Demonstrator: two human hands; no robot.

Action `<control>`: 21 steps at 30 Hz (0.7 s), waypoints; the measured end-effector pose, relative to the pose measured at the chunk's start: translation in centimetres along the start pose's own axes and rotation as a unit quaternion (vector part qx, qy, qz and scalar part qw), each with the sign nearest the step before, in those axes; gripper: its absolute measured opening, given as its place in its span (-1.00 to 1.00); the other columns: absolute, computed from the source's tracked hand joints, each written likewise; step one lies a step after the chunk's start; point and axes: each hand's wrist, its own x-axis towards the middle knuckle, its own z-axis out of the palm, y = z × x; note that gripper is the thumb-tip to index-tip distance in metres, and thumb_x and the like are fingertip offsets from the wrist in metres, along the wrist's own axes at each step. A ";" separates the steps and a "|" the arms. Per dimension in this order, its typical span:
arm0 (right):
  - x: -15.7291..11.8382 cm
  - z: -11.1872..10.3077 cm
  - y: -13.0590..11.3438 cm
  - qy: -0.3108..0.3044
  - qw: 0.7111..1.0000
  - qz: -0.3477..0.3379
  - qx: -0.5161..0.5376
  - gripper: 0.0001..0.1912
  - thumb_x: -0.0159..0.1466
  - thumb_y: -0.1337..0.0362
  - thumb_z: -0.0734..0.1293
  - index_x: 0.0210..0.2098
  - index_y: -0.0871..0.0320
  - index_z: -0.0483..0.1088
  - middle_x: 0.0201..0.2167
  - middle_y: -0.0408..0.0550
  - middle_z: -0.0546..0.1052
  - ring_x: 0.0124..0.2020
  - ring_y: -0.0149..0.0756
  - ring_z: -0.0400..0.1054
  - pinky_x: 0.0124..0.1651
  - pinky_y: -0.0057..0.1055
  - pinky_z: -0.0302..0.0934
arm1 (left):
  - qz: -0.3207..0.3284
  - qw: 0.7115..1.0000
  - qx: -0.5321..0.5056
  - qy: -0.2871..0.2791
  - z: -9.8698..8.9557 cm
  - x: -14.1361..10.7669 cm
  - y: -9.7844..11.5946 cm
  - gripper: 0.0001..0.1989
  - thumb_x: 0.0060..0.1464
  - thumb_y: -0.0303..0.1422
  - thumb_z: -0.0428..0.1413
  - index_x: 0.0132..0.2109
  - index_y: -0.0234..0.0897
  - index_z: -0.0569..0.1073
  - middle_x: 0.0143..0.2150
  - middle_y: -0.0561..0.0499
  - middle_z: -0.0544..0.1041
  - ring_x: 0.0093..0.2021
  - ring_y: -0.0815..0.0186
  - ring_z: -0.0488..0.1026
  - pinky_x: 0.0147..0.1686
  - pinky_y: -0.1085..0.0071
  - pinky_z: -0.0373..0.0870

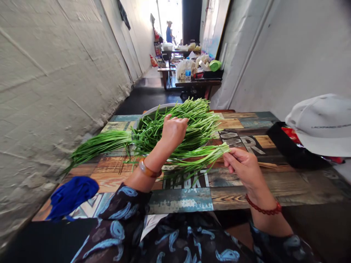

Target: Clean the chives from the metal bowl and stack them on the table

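Long green chives [189,128] lie heaped in and over a grey basin [153,109], with their pale cut ends toward the right. My left hand [174,131] is over the heap, fingers curled; whatever is between them is hidden. With thumb and fingers pinched, my right hand [242,164] grips the pale ends of a small bunch of chives [203,154] at the near side of the basin. Their green tips trail left beneath my left forearm. Another sheaf of chives [100,146] spreads over the table to the left of the basin.
The wood-patterned table [181,201] bears a blue cloth [72,197] at left. To the right, a white cap [325,124] rests on a black box [287,149]. Beyond, another table holds a water bottle [188,69] and bags. A person [169,32] stands far back; walls flank both sides.
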 end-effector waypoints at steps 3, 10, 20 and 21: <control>0.0 0.2 -0.2 -0.005 1.000 0.001 -0.008 -0.71 0.28 0.07 0.40 -0.38 0.18 0.51 -0.62 -0.20 0.45 -0.72 -0.53 0.23 -0.66 -0.58 0.08 | 0.029 0.999 0.010 -0.011 -0.1 0.1 0.7 -0.83 0.22 -0.31 0.13 -0.25 -0.26 0.61 -0.03 -0.16 0.58 0.02 0.01 0.44 0.12 -0.01 0.22; -0.1 0.7 -0.8 -0.006 1.000 0.006 -0.011 -0.70 0.29 0.06 0.40 -0.39 0.18 0.50 -0.61 -0.19 0.45 -0.70 -0.52 0.23 -0.63 -0.56 0.07 | 0.055 0.993 0.002 -0.103 0.9 0.6 2.2 -0.85 0.24 -0.35 0.11 -0.19 -0.25 0.57 -0.08 -0.19 0.55 0.03 0.02 0.40 -0.07 0.13 0.25; -0.1 1.3 -1.6 -0.011 1.000 0.002 -0.024 -0.66 0.26 0.01 0.41 -0.42 0.17 0.48 -0.62 -0.19 0.44 -0.71 -0.51 0.22 -0.64 -0.55 0.08 | 0.083 0.988 -0.020 -0.128 2.6 -0.3 2.2 -0.78 0.29 -0.40 0.00 -0.05 -0.27 0.53 -0.02 -0.17 0.53 -0.01 0.07 0.49 -0.06 0.17 0.34; -0.2 1.3 -1.7 -0.012 1.000 0.000 -0.028 -0.65 0.26 0.00 0.41 -0.42 0.17 0.48 -0.62 -0.19 0.44 -0.71 -0.51 0.22 -0.64 -0.55 0.09 | 0.080 0.989 -0.024 -0.125 2.8 -0.3 2.3 -0.77 0.31 -0.40 -0.01 -0.06 -0.27 0.54 -0.03 -0.17 0.54 -0.02 0.08 0.50 -0.06 0.17 0.35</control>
